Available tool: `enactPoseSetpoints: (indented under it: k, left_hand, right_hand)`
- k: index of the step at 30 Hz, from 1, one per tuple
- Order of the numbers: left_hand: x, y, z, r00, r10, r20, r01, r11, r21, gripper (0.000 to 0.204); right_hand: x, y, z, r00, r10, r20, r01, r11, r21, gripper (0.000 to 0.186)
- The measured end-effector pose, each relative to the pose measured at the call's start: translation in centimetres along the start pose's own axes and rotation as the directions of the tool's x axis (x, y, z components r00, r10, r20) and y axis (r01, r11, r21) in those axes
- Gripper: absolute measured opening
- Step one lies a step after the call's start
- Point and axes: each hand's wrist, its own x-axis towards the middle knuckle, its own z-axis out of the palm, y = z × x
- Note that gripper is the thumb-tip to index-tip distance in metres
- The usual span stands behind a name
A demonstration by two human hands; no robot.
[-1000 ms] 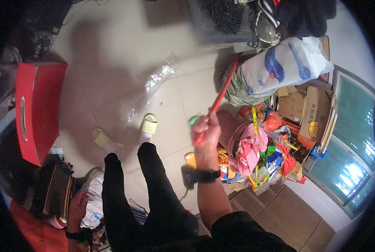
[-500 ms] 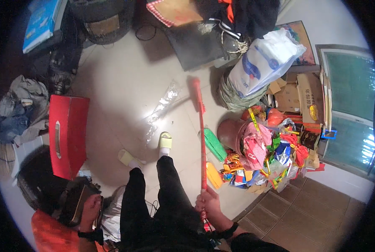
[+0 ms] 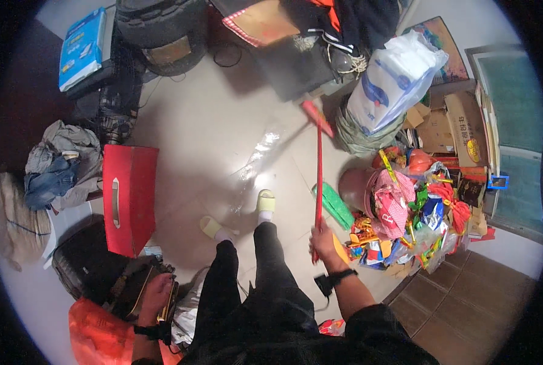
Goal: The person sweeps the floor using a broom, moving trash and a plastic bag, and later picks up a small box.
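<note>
Broom (image 3: pixel 319 182), red and thin-handled, is left of the bucket (image 3: pixel 355 187). Nearest, the right hand (image 3: pixel 327 243) has its grip wrapped round it, hiding part. Left hand (image 3: pixel 156 293), well left of the bucket: grip unclear. Past the bucket, the broom's head (image 3: pixel 317 118) looks blurred.

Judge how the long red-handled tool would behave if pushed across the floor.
The long red-handled tool looks fairly stiff: its slim shaft runs nearly straight. It is probably light for its length, since the right hand alone holds it. Its crosswise red head might make it twist in the grip.
</note>
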Motion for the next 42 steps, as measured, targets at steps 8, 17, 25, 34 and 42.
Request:
enactPoseSetpoints:
  k: [8, 17, 25, 34, 42]
  left_hand:
    - [-1.4, -3.5, 1.3, 1.0, -0.004, -0.028, 0.002, 0.998, -0.06, 0.029]
    - [-2.8, 0.0, 1.4, 0.999, -0.031, -0.039, 0.027, 0.994, -0.11, 0.027]
    - [-4.1, 0.4, 0.6, 0.995, -0.02, -0.097, 0.021, 1.0, 0.015, 0.029]
    - [-2.1, 4.5, -0.8, 0.971, 0.234, -0.056, -0.227, 0.968, 0.11, 0.029]
    - [-1.7, 4.9, -0.3, 0.976, 0.208, -0.066, -0.201, 0.974, 0.102, 0.033]
  right_hand:
    - [-16.2, 1.4, -6.0, 0.976, 0.181, 0.121, -0.162, 0.976, -0.148, 0.056]
    - [2.7, -9.1, -1.7, 0.912, -0.389, 0.128, 0.405, 0.809, -0.426, 0.05]
    - [5.5, -7.4, -1.0, 0.934, -0.298, 0.196, 0.357, 0.757, -0.547, 0.048]
    - [-17.0, 5.7, -4.4, 0.971, 0.019, 0.237, 0.06, 0.944, -0.323, 0.053]
    - [-10.5, 1.5, -6.6, 0.99, -0.141, 0.021, 0.14, 0.931, -0.337, 0.042]
